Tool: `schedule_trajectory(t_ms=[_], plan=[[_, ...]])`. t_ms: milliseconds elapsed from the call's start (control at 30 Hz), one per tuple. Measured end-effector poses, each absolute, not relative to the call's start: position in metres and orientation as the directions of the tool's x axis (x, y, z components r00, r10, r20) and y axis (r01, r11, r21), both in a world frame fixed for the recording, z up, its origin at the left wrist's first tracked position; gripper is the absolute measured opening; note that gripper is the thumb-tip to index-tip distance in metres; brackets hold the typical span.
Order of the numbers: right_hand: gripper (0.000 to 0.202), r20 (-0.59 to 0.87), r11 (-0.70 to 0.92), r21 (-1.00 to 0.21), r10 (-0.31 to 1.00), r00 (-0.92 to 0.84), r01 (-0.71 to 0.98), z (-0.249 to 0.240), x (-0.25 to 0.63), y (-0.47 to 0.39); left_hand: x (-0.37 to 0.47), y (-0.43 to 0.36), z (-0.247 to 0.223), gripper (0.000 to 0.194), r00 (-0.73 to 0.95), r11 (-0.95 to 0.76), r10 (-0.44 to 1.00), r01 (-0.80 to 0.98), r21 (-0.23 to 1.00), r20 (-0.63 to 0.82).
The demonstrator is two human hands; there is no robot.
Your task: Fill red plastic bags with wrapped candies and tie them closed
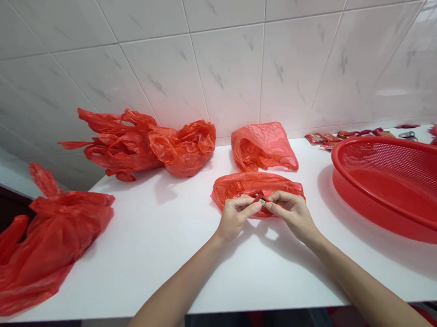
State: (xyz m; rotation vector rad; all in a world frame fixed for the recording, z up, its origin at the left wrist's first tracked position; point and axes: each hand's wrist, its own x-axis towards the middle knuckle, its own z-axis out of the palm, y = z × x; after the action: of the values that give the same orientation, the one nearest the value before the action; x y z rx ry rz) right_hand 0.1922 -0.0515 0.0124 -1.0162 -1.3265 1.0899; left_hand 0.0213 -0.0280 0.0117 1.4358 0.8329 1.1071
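Between my fingertips is a small red packet [259,197] with a pale and black patch on it. My left hand [236,215] pinches its left side with thumb and fingers. On the other side my right hand [291,211] grips it in the same way. Both hands are over the near edge of an opened red plastic bag [225,186] lying on the white table. Some small packets show inside this bag, partly hidden by my fingers. Right behind it lies another crumpled red plastic bag [266,137].
A large red mesh basket [355,200] stands on the right, with small red packets [329,139] and a dark-handled metal object [407,135] behind it. Red plastic bags sit at the back left [129,146], beside them [194,152], and at the left edge [61,230]. A tiled wall [229,80] closes the back.
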Motion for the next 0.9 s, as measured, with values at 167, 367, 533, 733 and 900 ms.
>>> schedule_trajectory(t_ms=[167,367,533,733,900], plan=[[0.032,0.212,0.211,-0.976,0.977,-0.033,-0.046,0.013,0.191,-0.05,0.022,-0.029,0.011,0.033,0.328,-0.155,0.927,-0.1,0.983,0.18],[0.026,0.19,0.189,-0.982,0.979,-0.079,-0.023,0.013,0.19,-0.051,0.022,-0.027,0.008,0.034,0.307,-0.081,0.943,-0.159,0.984,0.127],[0.024,0.202,0.199,-0.978,0.979,-0.037,-0.055,0.012,0.191,-0.051,0.024,-0.028,0.008,0.036,0.303,-0.089,0.944,-0.141,0.986,0.128],[0.025,0.175,0.171,-0.98,0.984,-0.034,-0.103,0.014,0.191,-0.052,0.024,-0.029,0.006,0.046,0.274,-0.18,0.941,-0.095,0.979,0.199],[0.026,0.159,0.145,-0.98,0.983,-0.096,-0.134,0.016,0.19,-0.051,0.026,-0.03,0.001,0.048,0.239,-0.208,0.945,-0.09,0.974,0.224]])
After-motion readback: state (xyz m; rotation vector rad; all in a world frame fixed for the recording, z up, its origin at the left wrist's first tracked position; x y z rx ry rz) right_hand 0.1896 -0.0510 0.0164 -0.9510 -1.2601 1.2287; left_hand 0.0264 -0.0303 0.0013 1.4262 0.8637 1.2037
